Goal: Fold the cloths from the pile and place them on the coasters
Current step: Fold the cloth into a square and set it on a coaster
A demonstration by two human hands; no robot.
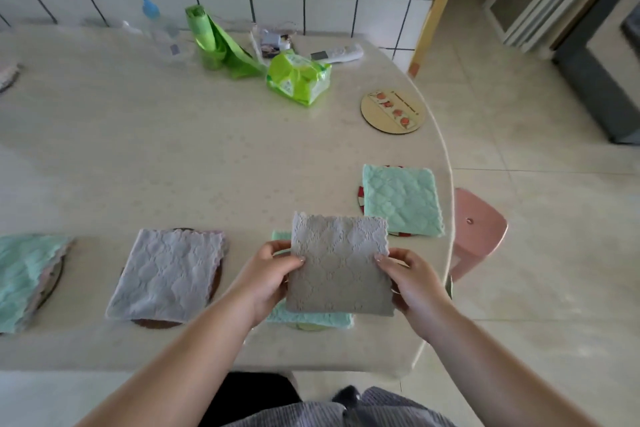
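Left hand [273, 270] and right hand [412, 279] each pinch a side edge of the folded grey embossed square cloth [339, 267], held above a folded mint cloth [311, 317]; ideally keep edges aligned and carry it flat toward the uncovered round wooden coaster [392, 111] at one o'clock.

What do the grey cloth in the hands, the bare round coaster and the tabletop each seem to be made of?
Grey cloth: soft textile, probably microfibre; embossed quilted pattern, scalloped edges.
Bare round coaster: likely thin wood or board; pale matte face, dark edge, printed picture.
Tabletop: looks like stone or composite; speckled beige, faint sheen.
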